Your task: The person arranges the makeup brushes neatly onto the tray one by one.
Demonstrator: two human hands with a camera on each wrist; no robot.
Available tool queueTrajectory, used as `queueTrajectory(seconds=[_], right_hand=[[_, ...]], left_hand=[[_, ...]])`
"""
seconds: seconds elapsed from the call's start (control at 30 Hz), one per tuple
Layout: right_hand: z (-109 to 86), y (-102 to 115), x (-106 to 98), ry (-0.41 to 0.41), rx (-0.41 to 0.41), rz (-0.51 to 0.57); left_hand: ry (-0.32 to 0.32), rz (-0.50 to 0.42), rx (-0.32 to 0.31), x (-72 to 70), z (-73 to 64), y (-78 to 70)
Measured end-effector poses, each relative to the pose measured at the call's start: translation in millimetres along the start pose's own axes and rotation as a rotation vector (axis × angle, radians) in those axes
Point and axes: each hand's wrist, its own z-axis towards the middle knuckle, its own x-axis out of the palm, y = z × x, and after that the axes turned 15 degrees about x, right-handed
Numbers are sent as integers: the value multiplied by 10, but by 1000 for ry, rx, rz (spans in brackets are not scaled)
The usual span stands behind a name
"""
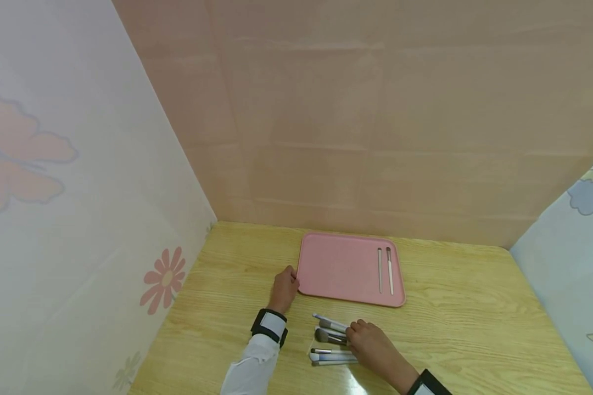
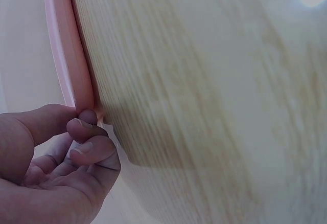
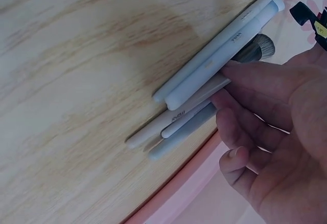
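A pink tray (image 1: 341, 269) lies on the table with two slim makeup brushes (image 1: 390, 271) side by side near its right end. At its front left corner my left hand (image 1: 283, 288) pinches the rim between thumb and fingers, as the left wrist view shows the tray edge (image 2: 76, 65) at the fingertips. Several makeup brushes (image 1: 333, 356) with pale handles lie in a loose group in front of the tray. Over them is my right hand (image 1: 375, 348), its thumb and forefinger pinching a makeup brush (image 3: 202, 93) in the group. A fluffy dark brush head (image 3: 264, 46) shows beyond the thumb.
The wood-grain table (image 1: 474, 307) extends to both sides of the tray. Behind it rises a tan backdrop (image 1: 351, 137). A white printed panel (image 1: 104, 219) stands at left, and another printed panel (image 1: 573, 263) at right.
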Motion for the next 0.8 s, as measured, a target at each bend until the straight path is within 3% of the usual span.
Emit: queueTrajectory(seconds=[0.23, 0.6, 0.8], right_hand=[[11, 6, -10, -13, -15, 0], [9, 10, -19, 38, -29, 45], [17, -3, -51, -7, -56, 80]], left_hand=[[2, -25, 7, -25, 9, -24], [14, -6, -17, 6, 2, 8], [9, -6, -13, -5, -4, 0]])
